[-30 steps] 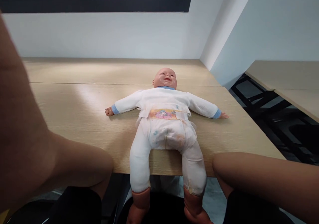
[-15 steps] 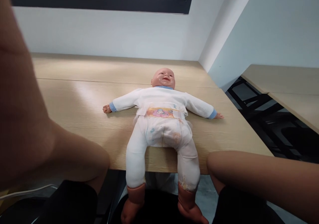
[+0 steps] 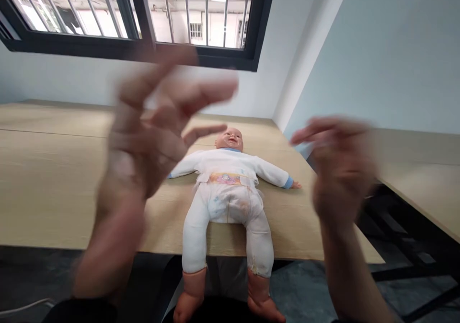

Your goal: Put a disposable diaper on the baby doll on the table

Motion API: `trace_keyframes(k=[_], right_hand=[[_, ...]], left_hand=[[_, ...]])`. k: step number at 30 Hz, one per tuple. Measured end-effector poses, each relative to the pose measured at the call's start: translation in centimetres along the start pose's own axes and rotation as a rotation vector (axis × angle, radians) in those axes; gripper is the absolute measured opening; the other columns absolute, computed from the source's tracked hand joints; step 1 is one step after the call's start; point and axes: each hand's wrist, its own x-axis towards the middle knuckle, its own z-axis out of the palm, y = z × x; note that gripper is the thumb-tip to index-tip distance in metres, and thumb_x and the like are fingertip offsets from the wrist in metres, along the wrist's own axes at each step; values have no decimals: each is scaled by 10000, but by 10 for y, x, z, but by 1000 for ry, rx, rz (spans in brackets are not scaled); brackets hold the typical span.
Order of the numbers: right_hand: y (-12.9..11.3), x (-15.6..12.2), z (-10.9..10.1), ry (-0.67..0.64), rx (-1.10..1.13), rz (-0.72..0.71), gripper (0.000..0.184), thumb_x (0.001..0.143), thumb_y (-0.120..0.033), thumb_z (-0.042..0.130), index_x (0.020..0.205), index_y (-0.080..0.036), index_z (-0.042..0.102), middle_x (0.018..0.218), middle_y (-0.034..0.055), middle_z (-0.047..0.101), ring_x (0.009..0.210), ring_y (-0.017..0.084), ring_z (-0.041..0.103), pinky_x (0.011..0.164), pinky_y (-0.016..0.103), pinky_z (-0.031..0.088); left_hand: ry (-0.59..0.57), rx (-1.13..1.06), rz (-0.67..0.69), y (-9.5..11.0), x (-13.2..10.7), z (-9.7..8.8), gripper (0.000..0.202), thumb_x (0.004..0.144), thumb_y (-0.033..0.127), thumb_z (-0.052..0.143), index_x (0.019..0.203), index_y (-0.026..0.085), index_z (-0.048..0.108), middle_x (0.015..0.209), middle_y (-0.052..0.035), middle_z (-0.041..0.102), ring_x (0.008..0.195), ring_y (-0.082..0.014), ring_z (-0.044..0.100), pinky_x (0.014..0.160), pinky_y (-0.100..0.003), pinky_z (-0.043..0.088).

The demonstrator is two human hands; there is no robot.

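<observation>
A baby doll lies on its back on the wooden table, arms spread wide. It wears a white top with blue cuffs, white leggings and a diaper with a coloured picture on its waistband. Its bare feet hang past the table's front edge. My left hand is raised in the air on the left, open, its fingers apart and blurred, partly covering one doll arm from view. On the right, my right hand is also up, blurred, with loosely bent fingers and nothing visible in them. Neither hand appears to touch the doll.
The pale wooden table runs along the wall below a barred window. A second table with dark legs stands at the right, beyond a gap. A white cable lies at the lower left.
Both hands have come up into view above the table, where mostly forearms showed before. The view has tilted upward, revealing more window. The doll keeps its place on the table.
</observation>
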Motion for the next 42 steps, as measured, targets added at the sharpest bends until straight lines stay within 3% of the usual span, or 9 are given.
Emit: trace_keyframes(k=[2,4,5,8,13,23,29,34,42], right_hand=[[15,-14,12,-42,-10,12,202,964,-413,550,1017,-231,619,877,30,626,834,177,612,788,333,505],[39,-32,26,-161,-19,117,202,918,-394,607,998,-209,623,803,29,629,759,188,610,727,340,511],[51,-41,32,-209,-23,165,229,903,-406,622,1010,-203,622,827,39,640,775,199,617,742,354,515],[79,-60,43,-218,-41,291,300,881,-457,631,1019,-191,617,911,76,656,834,234,627,800,405,512],[86,-69,45,-212,-14,360,357,859,-501,646,1034,-191,622,1061,101,658,959,267,618,895,444,486],[78,-77,51,-291,30,366,350,868,-505,639,1009,-186,662,1076,94,665,990,264,621,900,419,479],[72,-71,58,-248,-52,302,349,824,-496,704,961,-181,642,1020,85,656,952,260,616,883,419,472],[68,-68,65,-248,-84,302,282,860,-461,651,868,-181,620,945,82,655,863,247,614,822,412,481],[71,-72,62,-250,-77,311,245,899,-415,577,821,-185,613,898,80,659,832,246,619,782,399,482]], left_hand=[[-28,91,-77,-18,-12,10,429,734,549,779,1044,271,676,1097,8,669,1143,-229,603,998,-399,488],[68,338,-329,-45,-34,16,242,785,420,764,879,214,681,950,-23,695,973,-207,651,928,-367,514],[64,424,-452,-60,-46,17,233,784,419,750,852,210,673,946,-32,701,954,-222,652,912,-384,515],[100,490,-601,-94,-79,12,222,780,411,693,865,209,656,1001,-59,701,985,-248,640,883,-404,510],[142,416,-747,-103,-98,6,350,747,484,696,946,202,639,1100,-93,677,1025,-266,622,871,-416,506],[111,372,-728,-108,-99,15,345,769,482,664,966,205,607,1138,-80,656,1025,-250,610,893,-396,501],[167,504,-598,-119,-90,25,270,820,457,635,904,203,594,1000,-60,654,948,-228,600,865,-373,488],[176,642,-526,-121,-80,35,249,846,437,609,808,199,544,878,-48,614,887,-229,579,853,-385,462],[176,668,-475,-115,-83,34,169,856,354,605,837,194,555,897,-52,623,907,-236,586,844,-387,459]])
